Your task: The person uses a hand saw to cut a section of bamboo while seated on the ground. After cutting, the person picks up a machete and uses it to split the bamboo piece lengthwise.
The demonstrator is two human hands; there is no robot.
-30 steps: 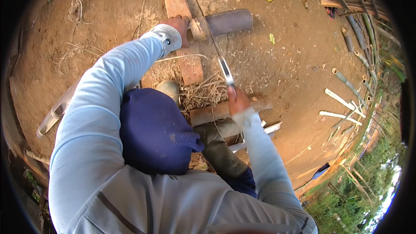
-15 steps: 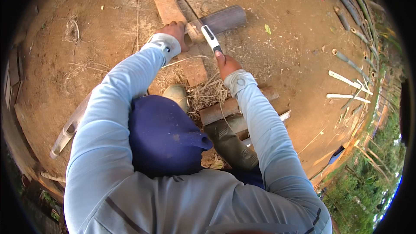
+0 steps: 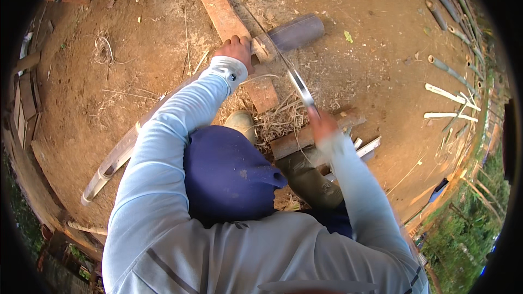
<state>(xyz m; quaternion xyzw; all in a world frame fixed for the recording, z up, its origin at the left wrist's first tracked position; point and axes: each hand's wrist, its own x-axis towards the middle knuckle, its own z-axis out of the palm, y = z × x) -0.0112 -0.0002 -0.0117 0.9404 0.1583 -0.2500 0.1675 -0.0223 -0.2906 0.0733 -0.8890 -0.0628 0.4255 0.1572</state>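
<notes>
My left hand grips the stiff, round bamboo section at its near end; my right hand, nearer me, clamps the knife handle. Likely slippery.

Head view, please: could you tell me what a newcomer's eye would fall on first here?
First, the long blade at centre, gripped by the right hand and slanting up toward the grey bamboo piece. The left hand steadies that piece's cut end on a reddish wooden plank lying on the bare earth. Pale shavings are heaped just below, beside a light-coloured boot.
</notes>
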